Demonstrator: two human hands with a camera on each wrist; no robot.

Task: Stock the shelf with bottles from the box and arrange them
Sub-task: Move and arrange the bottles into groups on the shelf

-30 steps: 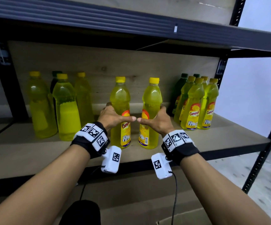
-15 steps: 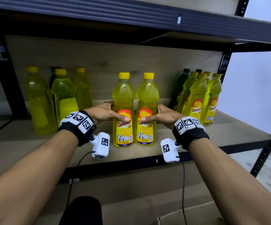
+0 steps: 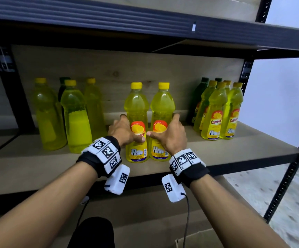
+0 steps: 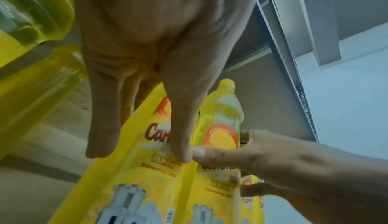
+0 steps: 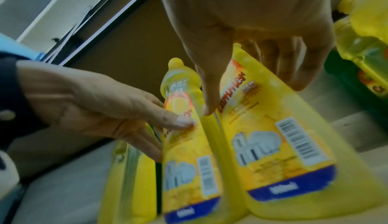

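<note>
- Left hand (image 3: 122,132) cups the left bottle (image 3: 136,111) from its outer side, thumb laid across the label; the grip looks loose, fingers nearly straight in the left wrist view.
- Right hand (image 3: 170,136) mirrors this on the right bottle (image 3: 162,110), thumb on the label, fingers behind it.
- Both bottles stand upright, side by side near the front of the shelf (image 3: 216,158), labels facing out.
- Risk: pushing high on such tall, narrow bottles could tip them backward; uneven pressure from the two hands may twist the labels away from the front.
- Surroundings: an unlabelled yellow group (image 3: 73,115) stands to the left, a labelled cluster (image 3: 216,113) to the right, each well apart from the pair.
- The upper shelf beam (image 3: 145,24) limits lifting room; a cardboard box (image 3: 198,238) lies below.
</note>
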